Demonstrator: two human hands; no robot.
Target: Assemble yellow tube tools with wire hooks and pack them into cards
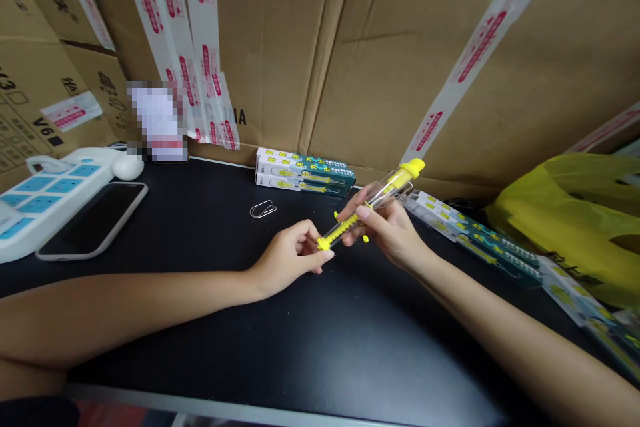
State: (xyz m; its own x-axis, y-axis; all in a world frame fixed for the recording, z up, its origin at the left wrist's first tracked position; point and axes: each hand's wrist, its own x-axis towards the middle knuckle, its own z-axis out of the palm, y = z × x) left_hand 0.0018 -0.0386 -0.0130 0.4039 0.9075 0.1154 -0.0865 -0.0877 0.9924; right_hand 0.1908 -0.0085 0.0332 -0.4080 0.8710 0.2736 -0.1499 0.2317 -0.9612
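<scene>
A clear plastic syringe [383,191] with yellow parts is held slantwise above the black table, its wide yellow end up to the right. My left hand [287,255] pinches the yellow knob at its lower left end between thumb and fingers. Around the clear barrel, near the yellow flange, my right hand [393,227] is closed. A ridged yellow plunger rod shows between the two hands. Two bent wire clips [263,209], like large paper clips, lie on the table to the left, apart from both hands.
Boxes [305,171] with syringe pictures lie behind my hands; more boxes [475,237] lie to the right beside a yellow plastic bag [565,213]. A phone [95,220] and a white power strip [55,193] are at left. Taped cardboard [280,33] walls the back.
</scene>
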